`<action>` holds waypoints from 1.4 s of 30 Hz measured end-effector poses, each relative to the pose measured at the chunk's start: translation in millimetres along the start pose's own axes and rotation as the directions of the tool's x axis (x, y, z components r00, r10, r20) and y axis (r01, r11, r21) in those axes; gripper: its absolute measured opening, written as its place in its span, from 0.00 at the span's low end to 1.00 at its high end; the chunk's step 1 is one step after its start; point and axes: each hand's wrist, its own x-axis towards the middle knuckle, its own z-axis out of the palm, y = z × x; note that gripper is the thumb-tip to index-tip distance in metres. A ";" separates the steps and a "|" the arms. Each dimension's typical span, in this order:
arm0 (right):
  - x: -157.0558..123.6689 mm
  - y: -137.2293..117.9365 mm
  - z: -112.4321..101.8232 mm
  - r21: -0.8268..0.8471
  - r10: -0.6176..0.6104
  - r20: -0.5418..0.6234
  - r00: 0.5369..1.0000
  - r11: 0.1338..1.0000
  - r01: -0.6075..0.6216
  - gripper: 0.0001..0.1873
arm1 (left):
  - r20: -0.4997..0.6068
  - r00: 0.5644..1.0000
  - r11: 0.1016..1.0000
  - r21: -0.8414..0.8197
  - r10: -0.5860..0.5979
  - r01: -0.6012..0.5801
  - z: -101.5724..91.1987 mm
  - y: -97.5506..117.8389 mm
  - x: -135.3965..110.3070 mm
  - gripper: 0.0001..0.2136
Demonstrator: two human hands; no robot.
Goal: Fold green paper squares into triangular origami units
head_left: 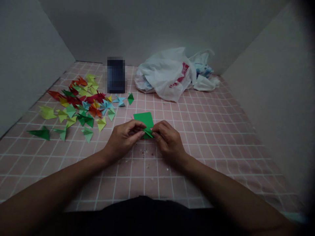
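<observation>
Between my two hands is a small folded piece of green origami paper (148, 132), tilted above the cloth. My left hand (126, 136) pinches its left side between thumb and fingers. On its right side, the fingertips of my right hand (168, 137) are closed on it. Just behind the fold lies a flat green paper square (143, 119), with a bit of pink paper showing at its left edge. Many folded paper figures (86, 98) in red, orange, yellow, blue and green lie in a loose heap to the left of my left hand.
A pink checked tablecloth (211, 137) covers the surface, with walls on three sides. At the back stand a dark blurred upright device (116, 76) and a crumpled white plastic bag (167, 72), with smaller packaging (205, 78) beside it. Small scraps are scattered near my hands.
</observation>
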 end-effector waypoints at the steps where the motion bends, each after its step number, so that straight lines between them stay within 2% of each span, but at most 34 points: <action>1: 0.1 0.0 -0.2 0.003 0.000 0.000 1.000 1.000 0.000 0.09 | 0.004 1.000 1.000 0.007 0.003 -0.003 0.0 -0.6 0.0 0.05; 9: 1.0 -1.8 -0.4 -0.037 0.011 0.037 0.999 0.999 -0.010 0.04 | 0.010 1.000 0.998 0.061 0.026 -0.027 -0.6 -1.4 0.4 0.03; 20: -0.2 -1.2 0.6 -0.062 0.016 -0.012 1.000 0.998 -0.016 0.09 | 0.014 1.000 0.999 -0.024 0.028 -0.027 0.8 -4.0 1.0 0.05; 25: -0.3 -0.8 0.7 -0.065 0.008 -0.015 1.000 0.998 -0.009 0.09 | 0.022 0.998 0.998 0.017 0.065 -0.065 0.4 -3.0 1.4 0.03; 33: 0.1 -0.8 -1.0 -0.045 0.010 0.010 1.000 0.999 -0.010 0.08 | 0.033 0.980 0.963 0.180 0.196 -0.199 -1.8 -1.3 3.3 0.03; 42: 1.0 -0.6 -2.0 -0.010 0.039 0.008 0.999 0.999 -0.039 0.08 | 0.044 0.940 0.904 0.262 0.338 -0.337 -3.1 -3.3 4.7 0.03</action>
